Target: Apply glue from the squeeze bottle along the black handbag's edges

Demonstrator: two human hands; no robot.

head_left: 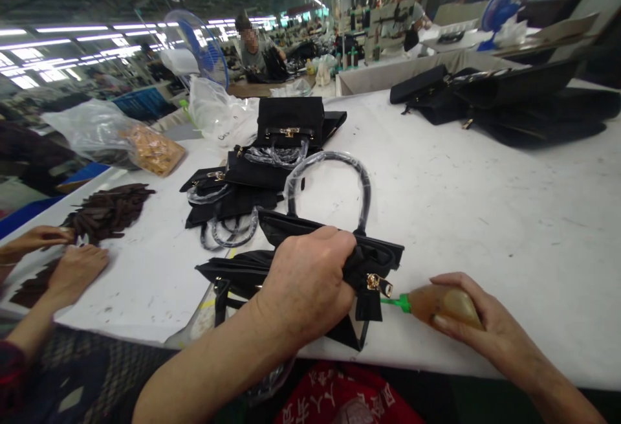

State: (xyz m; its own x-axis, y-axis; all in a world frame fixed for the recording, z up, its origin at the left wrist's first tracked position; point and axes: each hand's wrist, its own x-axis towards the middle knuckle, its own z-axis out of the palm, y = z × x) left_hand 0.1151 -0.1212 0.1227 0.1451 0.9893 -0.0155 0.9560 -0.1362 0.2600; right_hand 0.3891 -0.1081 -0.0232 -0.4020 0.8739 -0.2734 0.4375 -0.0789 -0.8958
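My left hand [310, 278] is closed on the upper side of a black handbag [242, 267] near the table's front edge. One plastic-wrapped handle [366, 184] of the bag stands up behind the hand. A gold zipper pull [381, 283] hangs at the bag's right end, above a small black tab [369, 307]. In my right hand [473, 320] is a squeeze bottle [441, 304] of amber liquid, held on its side. Its green nozzle [400, 303] points left, with the tip at the bag's end by the tab; whether it touches I cannot tell.
Finished-looking black handbags [290, 116] are piled behind, with more black bags [524, 100] at the far right. A co-worker's hands [77, 268] handle dark brown strips [114, 210] on the left. A clear plastic bag [155, 149] and a blue fan [206, 48] stand beyond.
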